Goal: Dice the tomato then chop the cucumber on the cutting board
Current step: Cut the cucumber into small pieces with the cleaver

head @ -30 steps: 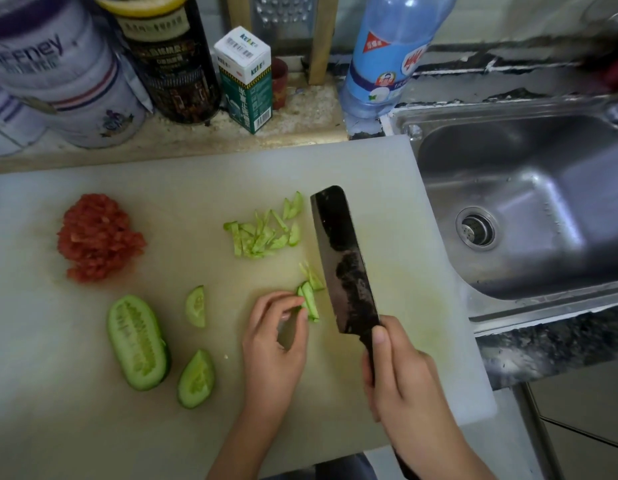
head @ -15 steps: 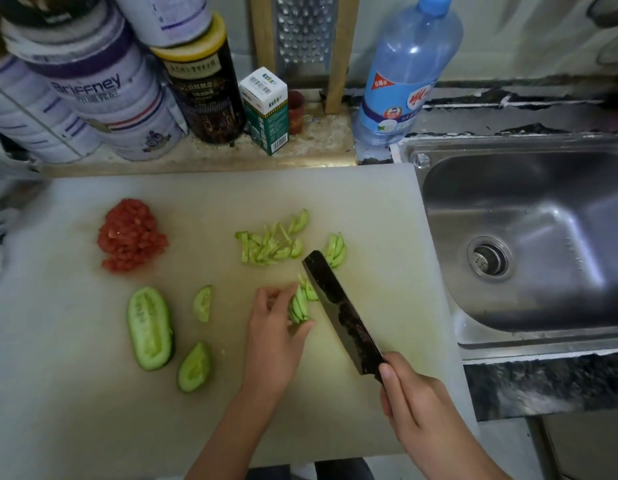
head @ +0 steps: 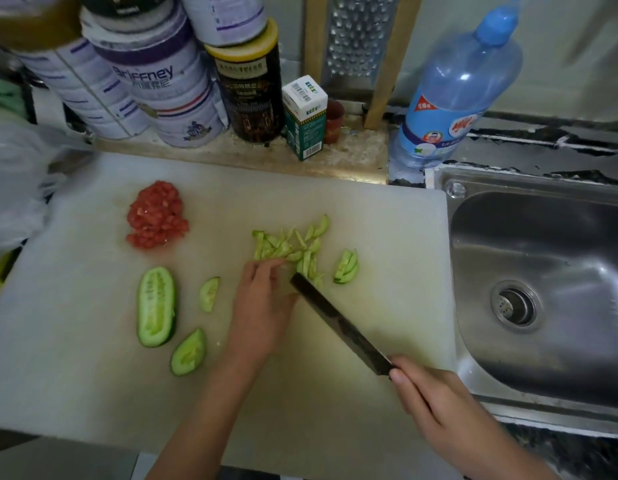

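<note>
Since the earlier frame, both hands sit farther up the cutting board (head: 387,216), and the left hand (head: 262,306) has shifted from the slices by the blade toward the main pile of cucumber slices (head: 287,245). My left grip is loosely curled, fingertips (head: 266,265) resting at the near edge of that pile; whether it pinches a slice I cannot tell. My right hand (head: 435,400) is clenched around the handle of the cleaver (head: 338,323), whose dark blade lies diagonally, its tip among the slices just right of my left fingers. A small stack of slices (head: 347,266) lies apart, beyond the blade tip; judged from this, the blade is sweeping cut pieces aside to free working room. Diced tomato (head: 157,216) is heaped at the far left, out of the cutting zone, so that step appears done. Uncut cucumber waits left of my left hand: a cucumber half (head: 156,306) cut-face up, a small wedge (head: 209,294) and a larger wedge (head: 189,353), all well apart from either grip.
</note>
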`<state>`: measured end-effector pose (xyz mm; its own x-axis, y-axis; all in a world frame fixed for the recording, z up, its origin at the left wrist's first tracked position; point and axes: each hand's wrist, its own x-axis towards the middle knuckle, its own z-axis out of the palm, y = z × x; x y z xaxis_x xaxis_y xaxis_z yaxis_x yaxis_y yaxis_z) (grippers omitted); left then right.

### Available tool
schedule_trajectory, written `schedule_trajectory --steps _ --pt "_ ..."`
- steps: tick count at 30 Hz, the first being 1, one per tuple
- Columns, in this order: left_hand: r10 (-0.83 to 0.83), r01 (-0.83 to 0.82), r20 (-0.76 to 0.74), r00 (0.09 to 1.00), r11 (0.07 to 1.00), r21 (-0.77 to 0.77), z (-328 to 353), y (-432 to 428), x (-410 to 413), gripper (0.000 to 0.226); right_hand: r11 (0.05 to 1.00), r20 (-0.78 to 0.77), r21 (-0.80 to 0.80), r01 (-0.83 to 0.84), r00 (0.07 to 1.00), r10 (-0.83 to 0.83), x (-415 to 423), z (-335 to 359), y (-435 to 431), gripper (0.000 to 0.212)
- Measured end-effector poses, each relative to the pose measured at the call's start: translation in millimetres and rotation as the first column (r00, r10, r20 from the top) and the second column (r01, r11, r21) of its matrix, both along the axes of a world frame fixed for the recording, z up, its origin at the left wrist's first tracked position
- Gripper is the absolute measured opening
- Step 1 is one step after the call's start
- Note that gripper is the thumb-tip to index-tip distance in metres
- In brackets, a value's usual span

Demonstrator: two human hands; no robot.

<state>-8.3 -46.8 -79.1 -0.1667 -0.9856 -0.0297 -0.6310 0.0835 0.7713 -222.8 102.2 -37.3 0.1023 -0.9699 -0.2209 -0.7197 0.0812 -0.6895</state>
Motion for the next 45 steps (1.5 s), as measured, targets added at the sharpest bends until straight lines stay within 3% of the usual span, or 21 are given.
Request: schedule_trajectory --steps 4,7,9,12,19,27,33,38,41,45 --pt "0.176 -0.170 0.057 0.983 0.981 -0.096 11.2 7.2 35.1 0.035 0.972 -0.067 0.065 -0.226 0.971 0.230 -9.4 -3.5 -26.4 0.051" --pt "0.225 -0.208 0.168 0.960 0.972 -0.113 12.7 6.0 54.6 0.029 0.949 -0.076 0.076 -0.306 0.947 0.312 -11.2 -9.9 -57.4 0.029" --pt "0.199 -0.177 0.289 0.936 0.979 -0.101 8.6 4.5 64.0 0.031 0.939 -0.099 0.074 -0.335 0.935 0.342 -12.4 -11.3 -78.7 0.023" --pt "0.149 -0.150 0.426 0.893 0.988 -0.030 2.6 2.7 69.9 0.040 0.932 -0.117 0.037 -0.361 0.924 0.363 -13.9 -11.8 -105.8 0.034" --pt "0.147 -0.185 0.433 0.889 0.982 0.046 -1.2 -6.6 69.3 0.037 0.932 -0.150 -0.005 -0.363 0.921 0.359 -8.7 -11.5 -131.0 0.049" --pt "0.095 -0.131 0.307 0.947 0.986 0.100 2.8 8.8 61.1 0.027 0.991 0.053 -0.024 -0.135 0.989 0.136 32.7 20.9 -81.4 0.022" --pt "0.126 -0.135 0.205 0.971 0.990 0.030 -6.4 28.2 62.7 0.027 0.997 0.115 0.060 0.054 0.992 -0.061 83.3 -5.9 -29.3 0.047" --pt "-0.010 0.114 0.378 0.926 0.961 -0.253 -15.0 39.6 74.9 0.008 0.987 0.158 0.081 0.136 0.976 -0.147 110.7 -22.2 -25.0 0.041" --pt "-0.050 0.203 0.448 0.893 0.932 -0.300 -22.4 45.6 82.4 0.020 0.985 0.132 0.084 0.153 0.978 -0.163 117.8 -20.9 -27.1 0.036" --pt "-0.087 0.266 0.457 0.885 0.901 -0.344 -25.7 43.5 89.8 0.016 0.988 0.039 0.031 0.150 0.988 -0.152 124.9 -20.0 -25.3 0.035"
